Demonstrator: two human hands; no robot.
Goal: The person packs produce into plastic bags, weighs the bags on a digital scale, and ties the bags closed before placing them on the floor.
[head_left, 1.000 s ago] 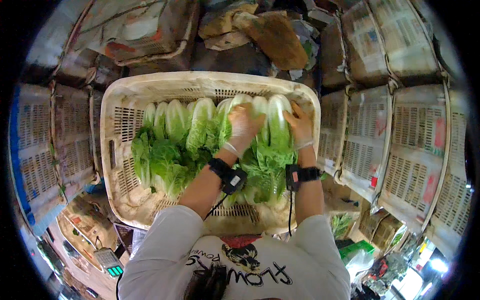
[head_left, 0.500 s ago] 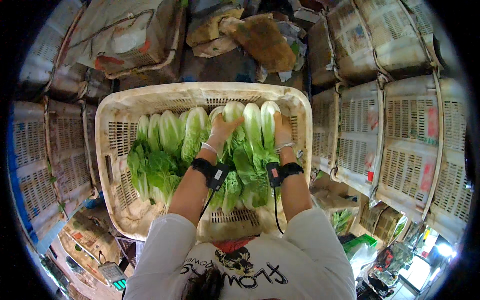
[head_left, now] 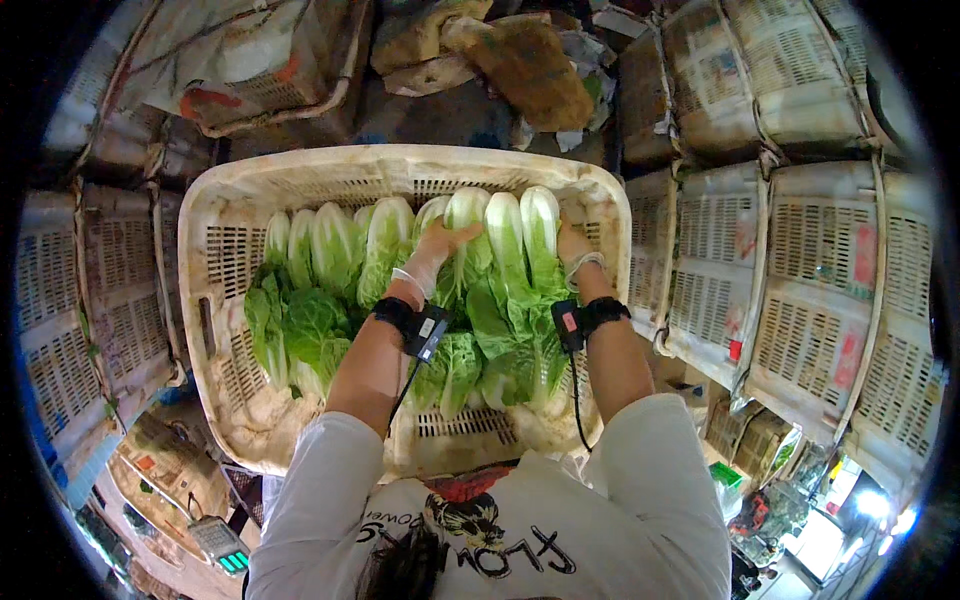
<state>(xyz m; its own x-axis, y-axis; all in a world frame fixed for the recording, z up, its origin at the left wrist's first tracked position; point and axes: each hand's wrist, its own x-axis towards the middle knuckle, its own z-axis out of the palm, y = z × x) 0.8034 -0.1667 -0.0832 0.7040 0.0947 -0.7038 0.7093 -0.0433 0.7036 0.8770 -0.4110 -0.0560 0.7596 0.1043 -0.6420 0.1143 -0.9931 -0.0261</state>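
Now that the left hand [head_left: 432, 252] has shifted toward the left end of the crate [head_left: 400, 153], the three rightmost cabbages [head_left: 507, 240] inside the crate lie bracketed, apparently as one group, between it and the right hand [head_left: 574, 247], both hands' fingers being too hidden to confirm gripping.

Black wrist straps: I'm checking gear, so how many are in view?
2: one strap behind the left hand, another strap behind the right hand. No others show, though some may be hidden.
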